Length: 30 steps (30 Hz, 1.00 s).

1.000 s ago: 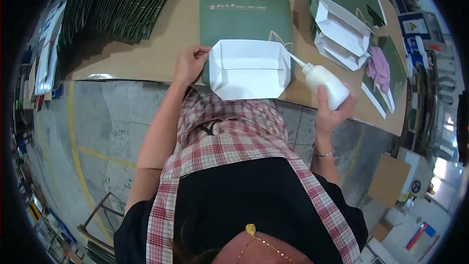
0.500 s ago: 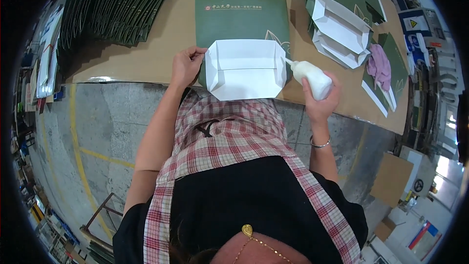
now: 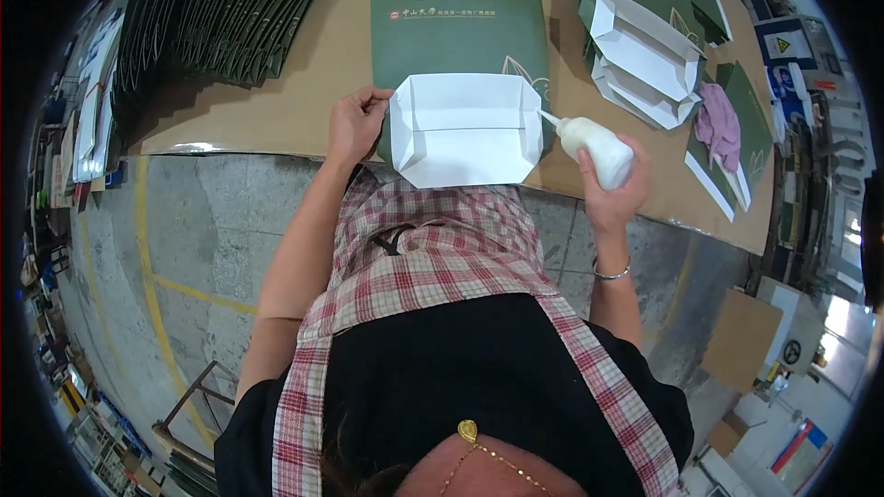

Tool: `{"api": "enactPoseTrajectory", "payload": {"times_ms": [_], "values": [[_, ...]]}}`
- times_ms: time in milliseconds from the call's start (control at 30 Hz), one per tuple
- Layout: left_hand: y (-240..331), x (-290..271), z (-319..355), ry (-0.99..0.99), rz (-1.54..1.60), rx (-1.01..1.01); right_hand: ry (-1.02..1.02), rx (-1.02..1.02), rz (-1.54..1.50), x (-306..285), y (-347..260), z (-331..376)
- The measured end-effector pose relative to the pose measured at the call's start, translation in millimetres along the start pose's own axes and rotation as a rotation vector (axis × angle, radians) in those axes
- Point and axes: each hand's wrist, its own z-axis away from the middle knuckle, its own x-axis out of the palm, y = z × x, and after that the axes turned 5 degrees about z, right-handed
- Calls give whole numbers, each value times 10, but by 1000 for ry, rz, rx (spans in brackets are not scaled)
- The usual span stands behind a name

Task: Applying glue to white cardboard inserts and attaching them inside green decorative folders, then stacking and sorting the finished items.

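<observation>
In front of me a green paper bag (image 3: 460, 41) lies flat, its white bottom end (image 3: 467, 110) opened out toward me at the table's front edge. My left hand (image 3: 357, 126) pinches the left side of this bag between thumb and fingers. My right hand (image 3: 615, 186) is wrapped round a white squeeze bottle (image 3: 597, 149) with a thin nozzle. The nozzle's tip is close to the right edge of the white bottom; I cannot tell whether it touches.
Many folded green bags (image 3: 226, 14) stand fanned at the far left. At the right lie more green bags with white open bottoms (image 3: 646, 41) and a pink cloth (image 3: 717, 126) on a green sheet. The brown tabletop (image 3: 249, 120) ends just before my body.
My right hand has shifted slightly right with the squeeze bottle. The whole view has moved a little too, while my left hand keeps its hold on the bag.
</observation>
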Motion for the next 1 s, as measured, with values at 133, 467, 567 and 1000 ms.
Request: {"api": "enactPoseTrajectory", "payload": {"times_ms": [133, 467, 567, 1000], "values": [[78, 44, -35, 79, -101, 23, 179, 57, -64, -92, -93, -9], [83, 125, 11, 76, -549, 288, 113, 421, -698, 130, -486, 124], [59, -59, 184, -48, -569, 484, -66, 274, -462, 278, -549, 274], [27, -144, 324, -47, -540, 413, -276, -43, -357, 859, -731, 350]]}}
